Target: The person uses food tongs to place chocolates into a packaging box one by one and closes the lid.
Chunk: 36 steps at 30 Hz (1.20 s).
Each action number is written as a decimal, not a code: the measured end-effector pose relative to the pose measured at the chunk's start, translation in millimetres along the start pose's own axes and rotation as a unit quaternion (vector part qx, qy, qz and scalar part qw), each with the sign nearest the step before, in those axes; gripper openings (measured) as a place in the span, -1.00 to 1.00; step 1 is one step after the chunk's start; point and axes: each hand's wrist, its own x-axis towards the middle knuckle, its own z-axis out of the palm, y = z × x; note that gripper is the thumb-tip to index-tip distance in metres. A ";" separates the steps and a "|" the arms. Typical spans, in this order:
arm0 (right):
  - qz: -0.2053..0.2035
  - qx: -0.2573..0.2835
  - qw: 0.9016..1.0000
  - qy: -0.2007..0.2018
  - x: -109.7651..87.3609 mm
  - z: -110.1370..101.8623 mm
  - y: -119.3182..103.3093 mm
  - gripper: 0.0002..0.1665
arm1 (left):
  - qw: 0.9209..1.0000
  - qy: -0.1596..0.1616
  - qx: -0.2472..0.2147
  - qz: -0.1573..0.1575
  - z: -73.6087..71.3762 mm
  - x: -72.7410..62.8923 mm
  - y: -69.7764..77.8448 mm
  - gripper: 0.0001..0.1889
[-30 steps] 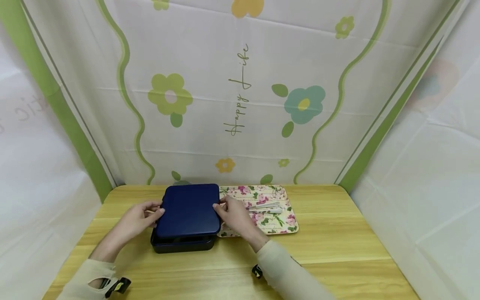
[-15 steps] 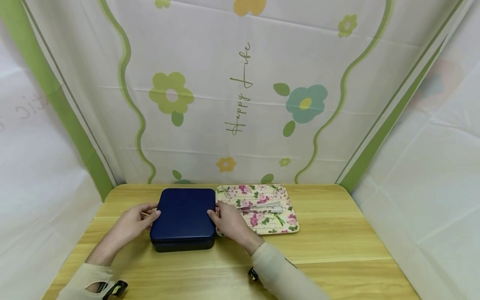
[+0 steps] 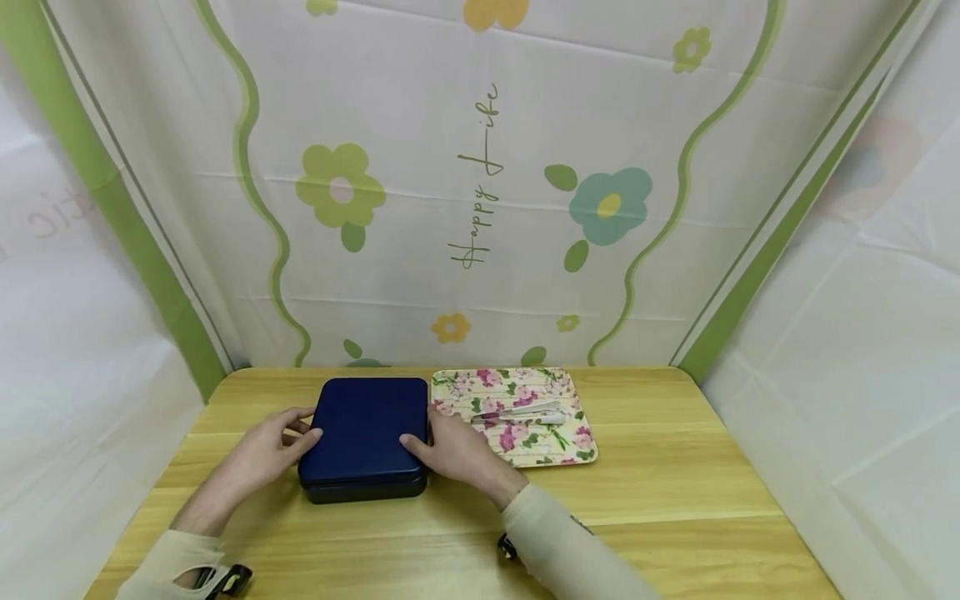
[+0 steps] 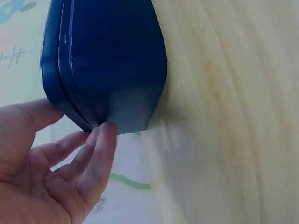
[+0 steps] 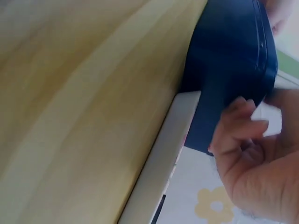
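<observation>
A square dark blue tin stands on the left part of the table, its lid [image 3: 367,429] lying over the base [image 3: 367,490]. My left hand [image 3: 262,446] holds the lid's left edge, thumb on the rim. In the left wrist view, the fingers of that hand [image 4: 60,163] reach the tin's side at the seam under the lid. On the opposite edge, the right hand [image 3: 459,448] has its thumb on the lid's top. The right wrist view shows its bent fingers [image 5: 238,126] against the tin's side wall [image 5: 212,70].
Right beside the tin, a floral tray [image 3: 551,454] lies on the wooden table [image 3: 652,500]. Slim white-handled utensils [image 3: 536,413] rest on the tray. A printed curtain [image 3: 405,275] rises behind the table, with white cloth on both sides.
The lid, earlier raised and offset above the base, has come down toward me and now lies over it. Both hands moved with it, and the right thumb has slid further onto the top.
</observation>
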 end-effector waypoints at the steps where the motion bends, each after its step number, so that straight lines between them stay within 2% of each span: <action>1: -0.002 0.001 1.000 -0.010 -0.9 -1.5 0.6 -0.03 | 1.000 -0.008 -0.004 0.002 -0.4 -0.5 -0.4 -0.36; 4: -0.007 -0.005 0.999 -0.038 -2.2 -3.9 4.3 0.12 | 1.000 -0.026 -0.009 0.011 -1.7 -2.4 0.1 -0.35; 7: -0.010 0.000 0.998 -0.056 -2.3 -3.8 8.0 0.20 | 0.999 -0.029 -0.005 0.016 -2.7 -2.9 0.5 -0.36; 15: -0.002 0.057 0.994 -0.093 -2.4 -4.2 11.4 0.22 | 0.999 -0.038 -0.014 0.009 -3.2 -3.6 -5.6 -0.34; 19: -0.006 0.055 0.992 -0.110 0.0 -11.9 9.0 0.20 | 0.998 -0.058 -0.030 0.001 -6.8 1.0 -7.7 -0.32; 22: 0.002 0.039 0.993 -0.109 8.9 -21.1 7.6 0.04 | 0.994 -0.086 -0.060 -0.014 -9.6 12.7 -9.0 -0.32; 25: 0.027 0.039 0.995 -0.087 27.9 -28.9 8.2 -0.16 | 0.991 -0.107 -0.080 -0.027 -13.2 32.6 -11.3 -0.30; 28: 0.041 0.026 0.998 -0.047 52.4 -32.4 10.6 -0.30 | 0.990 -0.109 -0.079 -0.030 -16.6 55.1 -15.1 -0.33; 31: 0.044 0.032 0.998 -0.032 73.6 -31.4 14.4 -0.41 | 0.991 -0.105 -0.075 -0.029 -17.8 73.2 -19.2 -0.41; 32: 0.042 0.026 0.998 -0.026 78.9 -30.4 15.5 -0.44 | 0.991 -0.106 -0.076 -0.028 -18.2 77.3 -20.0 -0.42; 36: 0.061 0.064 0.996 -0.022 90.3 -27.6 19.0 -0.53 | 0.988 -0.120 -0.088 -0.034 -20.3 86.4 -20.3 -0.44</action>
